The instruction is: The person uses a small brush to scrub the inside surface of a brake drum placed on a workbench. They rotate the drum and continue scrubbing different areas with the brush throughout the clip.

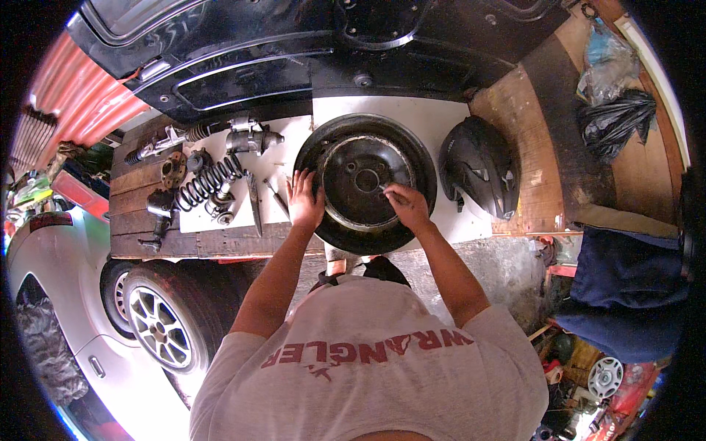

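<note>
wheel (pixel 342 195) at the tabletop's (pixel 220 241) near edge
your left hand (pixel 304 200) spreads on its left side; your right hand (pixel 409 206), nearer the hub (pixel 367 181), curls, grip i can't tell.

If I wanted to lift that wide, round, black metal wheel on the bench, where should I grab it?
Probably by the outer rim, coming from left and right: the black metal wheel is round and lies flat, so opposite grips should balance it. The bare left hand rests on its left side; a rounded black helmet close by on the right may leave less room.
</note>
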